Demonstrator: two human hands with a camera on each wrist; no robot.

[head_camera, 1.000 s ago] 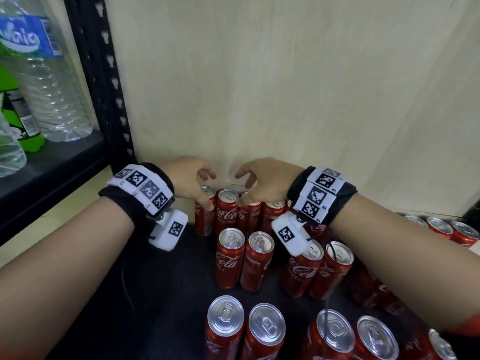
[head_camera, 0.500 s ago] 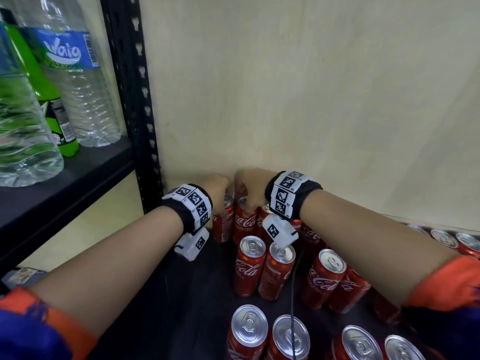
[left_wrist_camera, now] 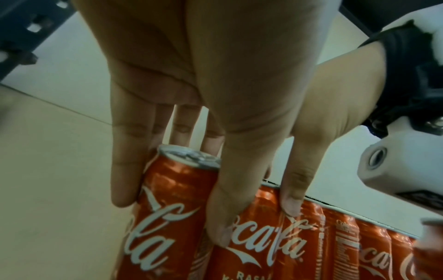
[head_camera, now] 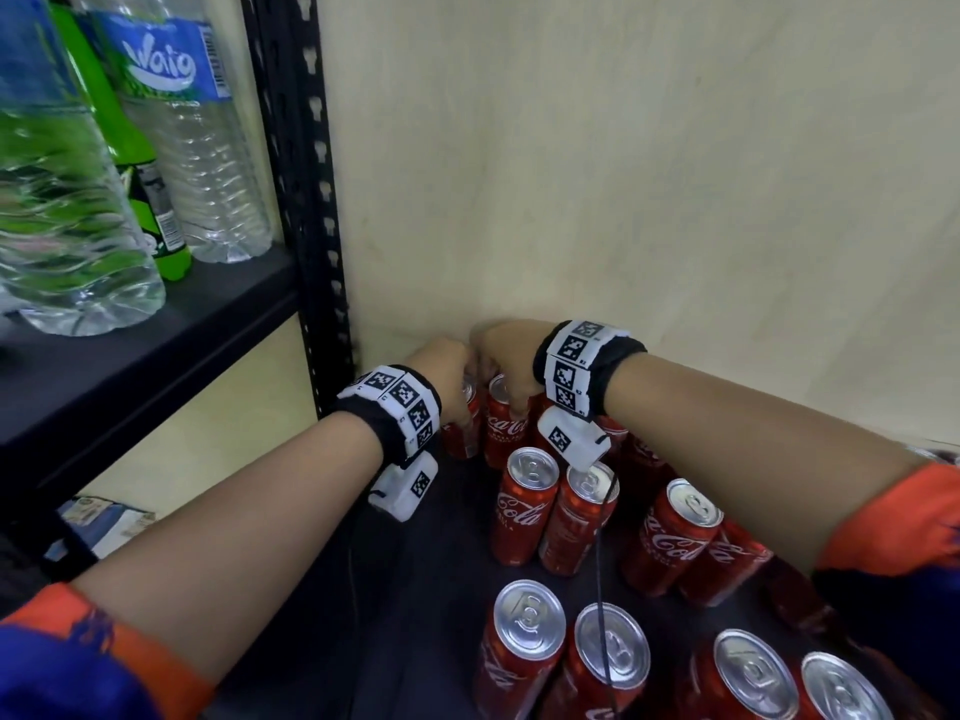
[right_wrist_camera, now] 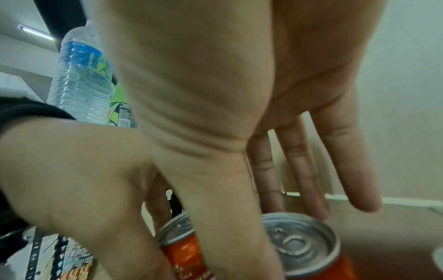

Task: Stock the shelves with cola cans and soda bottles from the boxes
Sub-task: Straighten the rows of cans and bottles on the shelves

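Left hand (head_camera: 445, 379) at shelf (head_camera: 426, 589) back corner, fingers and thumb straddling upright red can (head_camera: 464, 423), silver top. Right hand (head_camera: 501, 356) just beside, gripping neighbouring can (head_camera: 504, 426). More red cans (head_camera: 524, 504) stand in rows nearer.

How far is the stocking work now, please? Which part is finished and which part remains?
Done: many cola cans already stand in rows on the dark shelf, and water bottles stand on the neighbouring shelf. In hand: the left hand and right hand each hold a back-row can by the wall. Left: no boxes are in view, so the remaining stock cannot be judged.
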